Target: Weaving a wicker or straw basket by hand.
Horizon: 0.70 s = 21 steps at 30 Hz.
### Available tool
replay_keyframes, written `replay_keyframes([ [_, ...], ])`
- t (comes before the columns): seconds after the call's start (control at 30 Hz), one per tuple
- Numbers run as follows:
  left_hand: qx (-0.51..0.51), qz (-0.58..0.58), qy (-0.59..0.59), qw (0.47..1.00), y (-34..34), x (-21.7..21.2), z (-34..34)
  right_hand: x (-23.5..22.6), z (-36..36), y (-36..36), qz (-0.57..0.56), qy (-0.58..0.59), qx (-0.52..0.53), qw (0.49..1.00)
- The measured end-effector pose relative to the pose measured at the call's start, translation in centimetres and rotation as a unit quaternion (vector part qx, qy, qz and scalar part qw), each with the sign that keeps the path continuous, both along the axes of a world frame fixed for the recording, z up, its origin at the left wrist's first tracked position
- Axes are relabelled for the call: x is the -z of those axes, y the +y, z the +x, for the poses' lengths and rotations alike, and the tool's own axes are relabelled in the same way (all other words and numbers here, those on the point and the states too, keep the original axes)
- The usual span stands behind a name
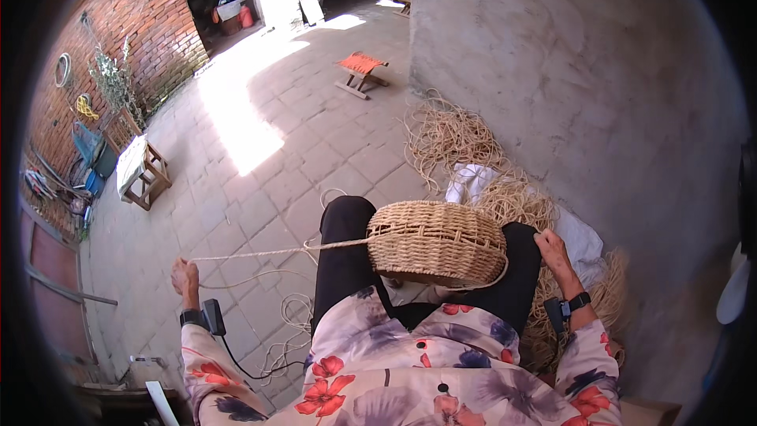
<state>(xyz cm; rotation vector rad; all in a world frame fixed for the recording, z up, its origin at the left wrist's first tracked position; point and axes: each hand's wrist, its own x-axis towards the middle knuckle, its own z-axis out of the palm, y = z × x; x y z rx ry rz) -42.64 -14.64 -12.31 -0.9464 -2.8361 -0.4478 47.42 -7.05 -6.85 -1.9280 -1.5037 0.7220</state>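
You sit in a paved courtyard with a half-woven straw basket [436,242] resting across your lap, its rounded, ribbed side up and its open rim turned toward your body. Your left hand [185,275] is stretched well out to your left, its fingers closed around a straw cord [268,253] that runs taut from your fist straight to the near left edge of the basket. A second, slacker strand sags just below the tight one, and loose coils of the same cord [293,315] lie on the paving beneath it, between your fist and your knee.

Your right hand [552,251] sits just beside the basket's right flank, fingers curled toward the weave; whether they pinch a strand there cannot be told, as the fingertips are hidden against the basket. A thin strand loops from the basket's lower right edge toward those fingers.

Both wrists carry dark bands with small black devices [211,317], and a cable trails from the left one down past your flowered sleeve.

Beyond your right fingers, against the grey plastered wall [568,71], a heap of raw straw [457,142] spreads over the ground around a white cloth [471,179]. Far past your left fingers stand a small wooden stool with a pale top [138,170] and a brick wall [150,31]; a low folding stool with an orange seat [361,67] stands well ahead of the basket, at the edge of a sunlit patch.
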Motion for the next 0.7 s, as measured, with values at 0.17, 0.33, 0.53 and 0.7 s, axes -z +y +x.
replay_keyframes([
  [0.17,0.223,0.094,-0.400,0.884,2.6,-3.5,14.3,-0.6,-0.8,-0.1,0.043,-0.028,0.002,0.999],
  [0.33,0.575,0.168,-0.330,0.729,6.0,-11.8,37.3,-0.6,-1.1,0.2,0.018,-0.026,0.001,0.999],
  [0.53,0.640,0.204,-0.062,0.738,7.3,-12.6,43.7,-0.7,-1.7,0.2,0.037,-0.057,-0.014,0.998],
  [0.7,0.651,0.181,-0.059,0.735,7.4,-12.6,44.2,-0.4,-2.0,0.4,0.047,-0.050,0.011,0.998],
])
